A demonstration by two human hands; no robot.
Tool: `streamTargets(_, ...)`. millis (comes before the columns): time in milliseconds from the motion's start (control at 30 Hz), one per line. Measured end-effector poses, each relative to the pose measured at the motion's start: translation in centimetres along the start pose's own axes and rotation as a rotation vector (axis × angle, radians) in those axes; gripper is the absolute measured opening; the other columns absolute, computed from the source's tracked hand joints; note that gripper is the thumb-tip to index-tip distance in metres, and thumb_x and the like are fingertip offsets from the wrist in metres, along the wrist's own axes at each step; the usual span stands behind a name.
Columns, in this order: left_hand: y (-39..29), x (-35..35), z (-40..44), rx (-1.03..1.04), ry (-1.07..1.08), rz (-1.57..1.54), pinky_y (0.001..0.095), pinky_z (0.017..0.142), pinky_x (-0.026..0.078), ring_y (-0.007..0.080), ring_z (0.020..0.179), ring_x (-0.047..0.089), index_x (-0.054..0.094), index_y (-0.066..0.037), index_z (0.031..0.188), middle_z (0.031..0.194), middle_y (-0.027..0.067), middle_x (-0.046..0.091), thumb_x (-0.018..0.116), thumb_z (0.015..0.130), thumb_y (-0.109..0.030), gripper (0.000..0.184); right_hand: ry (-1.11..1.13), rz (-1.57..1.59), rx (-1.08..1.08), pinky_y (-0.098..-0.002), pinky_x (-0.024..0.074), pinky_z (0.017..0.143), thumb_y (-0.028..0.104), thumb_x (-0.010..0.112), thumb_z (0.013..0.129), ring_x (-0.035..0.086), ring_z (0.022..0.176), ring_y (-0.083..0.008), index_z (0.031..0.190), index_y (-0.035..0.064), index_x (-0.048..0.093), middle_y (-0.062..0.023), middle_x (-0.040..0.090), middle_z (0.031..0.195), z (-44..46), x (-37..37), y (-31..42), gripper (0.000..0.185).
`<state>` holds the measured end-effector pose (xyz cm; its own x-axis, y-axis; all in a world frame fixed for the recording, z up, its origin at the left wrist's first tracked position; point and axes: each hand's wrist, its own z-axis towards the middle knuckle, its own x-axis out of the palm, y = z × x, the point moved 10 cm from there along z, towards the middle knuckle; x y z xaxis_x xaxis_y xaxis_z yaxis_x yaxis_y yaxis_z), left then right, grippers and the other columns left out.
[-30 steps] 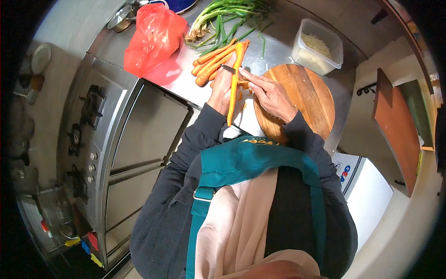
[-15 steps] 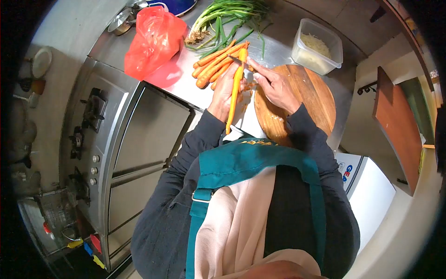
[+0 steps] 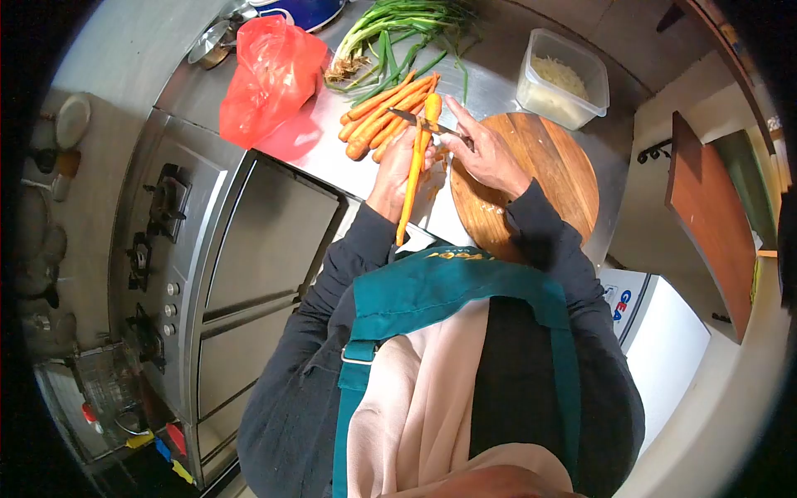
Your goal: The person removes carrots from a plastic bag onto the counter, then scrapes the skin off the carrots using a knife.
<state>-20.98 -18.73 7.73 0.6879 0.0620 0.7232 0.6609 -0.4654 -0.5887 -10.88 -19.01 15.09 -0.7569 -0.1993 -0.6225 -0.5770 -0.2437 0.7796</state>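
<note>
My left hand [image 3: 397,170] is closed around a bright orange carrot [image 3: 414,178], whose thin end points toward my body. My right hand [image 3: 490,158] grips a knife [image 3: 407,116], its dark blade lying across the upper part of the carrot. Just beyond my left hand lies a pile of several carrots [image 3: 378,116], duller than the held one. Orange peelings [image 3: 432,178] are partly visible on the white surface under my hands. A round wooden cutting board [image 3: 548,178] sits below and to the right of my right hand, with small pale bits on it.
Green onions [image 3: 398,37] lie behind the carrots. A red plastic bag [image 3: 274,79] stands at the left, near a metal pot [image 3: 212,46]. At the back right is a clear plastic container [image 3: 564,79] of pale shreds. The gas stove [image 3: 166,216] is on the left.
The knife blade has moved down along the carrot toward my body, and more of the blade now shows left of the carrot. The view has shifted slightly.
</note>
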Motion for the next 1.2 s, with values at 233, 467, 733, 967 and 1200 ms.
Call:
streamTargets(233, 0.3, 0.6, -0.4, -0.025, 0.1, 0.009, 0.0162, 0.04, 0.036, 0.0079, 0.056, 0.042, 0.048, -0.004, 0.093, 0.072, 0.0035, 0.045, 0.048, 0.091, -0.024, 0.019, -0.244, 0.047, -0.338, -0.0393, 0.0447, 0.069, 0.029, 0.053, 0.084, 0.06, 0.079, -0.0334, 0.133, -0.0005, 0.029, -0.0225, 0.06, 0.087, 0.5, -1.6, 1.2, 0.062)
streamTargets(467, 0.1, 1.2, -0.8, -0.02, 0.124, 0.007, 0.0163, 0.041, 0.037, 0.0066, 0.055, 0.042, 0.049, -0.004, 0.093, 0.069, 0.0015, 0.045, 0.051, 0.09, -0.023, 0.02, -0.103, 0.133, -0.148, -0.0379, 0.0463, 0.077, 0.032, 0.057, 0.082, 0.06, 0.093, -0.0336, 0.129, 0.0016, 0.036, -0.0209, 0.061, 0.096, 1.1, -0.8, 0.1, 0.059)
streamTargets(733, 0.0, 1.7, -1.3, -0.047, 0.124, -0.001, 0.0161, 0.04, 0.037, 0.0062, 0.053, 0.042, 0.05, -0.005, 0.092, 0.067, 0.0003, 0.044, 0.054, 0.089, -0.024, 0.02, -0.17, 0.157, -0.174, -0.039, 0.0465, 0.072, 0.029, 0.056, 0.084, 0.061, 0.086, -0.0329, 0.117, 0.0069, 0.046, -0.0214, 0.061, 0.09, 1.2, -1.6, 0.3, 0.041)
streamTargets(967, 0.0, 1.5, -1.7, -0.044, 0.098, 0.053, 0.0156, 0.039, 0.035, 0.0061, 0.052, 0.041, 0.05, -0.007, 0.092, 0.067, 0.0004, 0.044, 0.053, 0.089, -0.024, 0.018, -0.155, 0.167, -0.192, -0.0372, 0.0462, 0.07, 0.026, 0.055, 0.085, 0.061, 0.084, -0.0306, 0.114, 0.0067, 0.047, -0.0195, 0.061, 0.088, 1.7, -1.8, -0.2, 0.036)
streamTargets(1200, -0.1, 1.7, -1.8, -0.05, 0.103, 0.077, 0.0153, 0.039, 0.033, 0.0057, 0.052, 0.04, 0.051, -0.007, 0.097, 0.067, -0.0007, 0.043, 0.053, 0.089, -0.027, 0.022, -0.156, 0.237, -0.225, -0.0349, 0.046, 0.071, 0.025, 0.053, 0.087, 0.061, 0.084, -0.0255, 0.114, 0.0059, 0.046, -0.0166, 0.061, 0.094, 1.4, -1.8, 0.9, 0.034)
